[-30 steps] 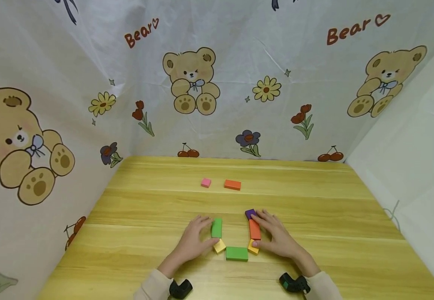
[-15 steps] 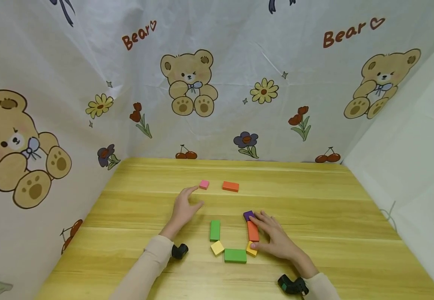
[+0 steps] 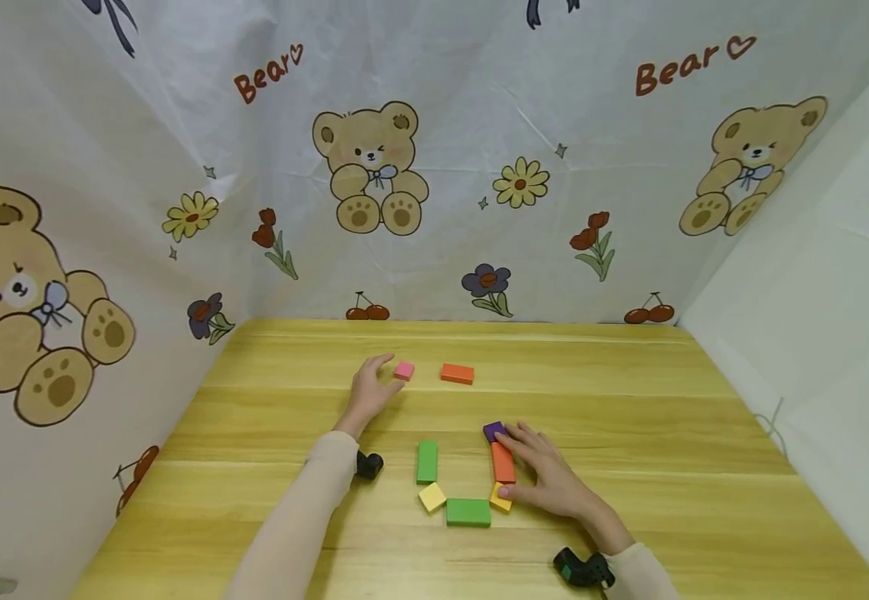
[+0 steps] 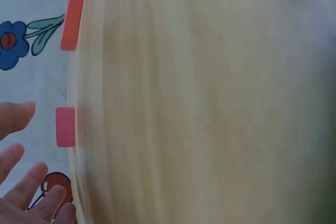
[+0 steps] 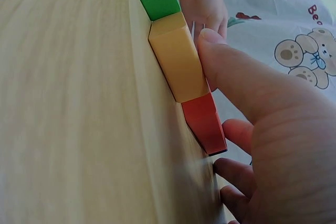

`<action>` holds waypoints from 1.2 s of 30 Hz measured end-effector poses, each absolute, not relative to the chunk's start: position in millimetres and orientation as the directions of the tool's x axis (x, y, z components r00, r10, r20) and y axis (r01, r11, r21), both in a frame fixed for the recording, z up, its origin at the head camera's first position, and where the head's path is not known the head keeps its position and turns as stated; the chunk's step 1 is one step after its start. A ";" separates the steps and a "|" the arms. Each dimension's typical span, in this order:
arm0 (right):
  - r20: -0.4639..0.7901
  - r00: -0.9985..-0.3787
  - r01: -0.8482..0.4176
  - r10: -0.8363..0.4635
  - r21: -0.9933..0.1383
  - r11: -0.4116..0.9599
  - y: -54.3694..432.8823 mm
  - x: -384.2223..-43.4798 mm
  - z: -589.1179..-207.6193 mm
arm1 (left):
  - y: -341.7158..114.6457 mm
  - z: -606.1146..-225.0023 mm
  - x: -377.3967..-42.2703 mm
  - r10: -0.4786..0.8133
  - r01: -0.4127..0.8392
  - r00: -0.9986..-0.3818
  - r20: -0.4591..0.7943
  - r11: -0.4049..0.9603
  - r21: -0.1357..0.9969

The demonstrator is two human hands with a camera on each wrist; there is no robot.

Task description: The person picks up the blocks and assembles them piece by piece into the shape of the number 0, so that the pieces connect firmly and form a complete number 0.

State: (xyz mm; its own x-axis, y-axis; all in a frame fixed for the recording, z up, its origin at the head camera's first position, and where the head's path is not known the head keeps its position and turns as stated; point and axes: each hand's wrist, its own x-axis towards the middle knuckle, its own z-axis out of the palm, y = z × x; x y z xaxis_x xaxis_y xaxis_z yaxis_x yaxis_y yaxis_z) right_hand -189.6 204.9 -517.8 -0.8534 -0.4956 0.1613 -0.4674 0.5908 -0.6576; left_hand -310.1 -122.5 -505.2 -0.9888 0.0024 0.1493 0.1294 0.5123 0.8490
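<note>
Pink block (image 3: 404, 371) lies on the wooden tabletop (image 3: 584, 375) just beyond the gap between the left hand's (image 3: 367, 396) thumb and index finger. That hand is spread, its fingers extended and holding nothing.

The right hand (image 3: 550, 479) also has its fingers spread, grasping nothing; its thumb tip rests at the amber block (image 3: 497, 504) and its index fingertip reaches the purple block (image 3: 492, 431), with the near orange-red block (image 3: 503, 463) between these two.

The left wrist view shows a visible gap from the fingertips to the pink piece. The right wrist view shows the amber side wall meeting the near orange-red one, while the head view alone shows the yellow block (image 3: 432, 497).

Bare wood separates the pink piece from the far orange-red block (image 3: 457, 374) on its right, and a wood strip runs behind both to the bear-print cloth (image 3: 434, 275). More wood stretches toward the upright green block (image 3: 427, 462).
</note>
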 end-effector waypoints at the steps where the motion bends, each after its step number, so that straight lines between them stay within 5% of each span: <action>1: 0.159 -0.853 -0.466 -0.497 -0.661 0.588 204.7 -189.6 -517.9 | -122.2 -505.9 -312.4 0.007 0.130 -0.989 0.147 0.516 0.847; 21: 0.174 -0.844 -0.487 -0.507 -0.643 0.591 205.4 -190.3 -518.0 | -114.7 -515.7 -324.9 0.056 0.074 -0.997 0.048 0.684 0.726; 36: 0.177 -0.850 -0.478 -0.496 -0.652 0.588 205.3 -188.2 -517.6 | -121.3 -519.5 -323.4 -0.007 0.118 -0.988 0.151 0.589 0.800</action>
